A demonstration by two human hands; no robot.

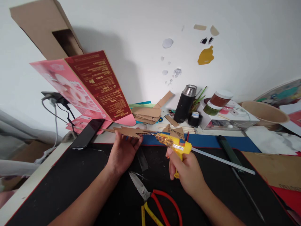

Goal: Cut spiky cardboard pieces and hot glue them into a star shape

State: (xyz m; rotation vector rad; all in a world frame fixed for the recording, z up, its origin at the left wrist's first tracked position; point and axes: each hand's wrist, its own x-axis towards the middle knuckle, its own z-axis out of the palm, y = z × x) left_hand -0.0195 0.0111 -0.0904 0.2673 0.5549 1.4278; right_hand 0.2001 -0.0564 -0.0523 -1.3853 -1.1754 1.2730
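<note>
My left hand [123, 152] holds a jagged cut piece of cardboard [129, 131] nearly level above the black mat's back edge. In my right hand [184, 168] is a yellow glue gun [174, 142], its fingers wrapped round the handle. The gun's nozzle points left and is close to the cardboard's right end; whether they touch is too small to tell. A clear glue stick [223, 160] sticks out of the gun's back. Open scissors [147, 196] with red and yellow handles lie between my forearms.
A phone [87, 134] and a pink and red box [98, 91] are at the left. Stacked cardboard scraps [145, 113], a black flask [185, 103] and paint jars [219, 99] stand along the wall. A dark green-handled tool [229, 152] lies at the right.
</note>
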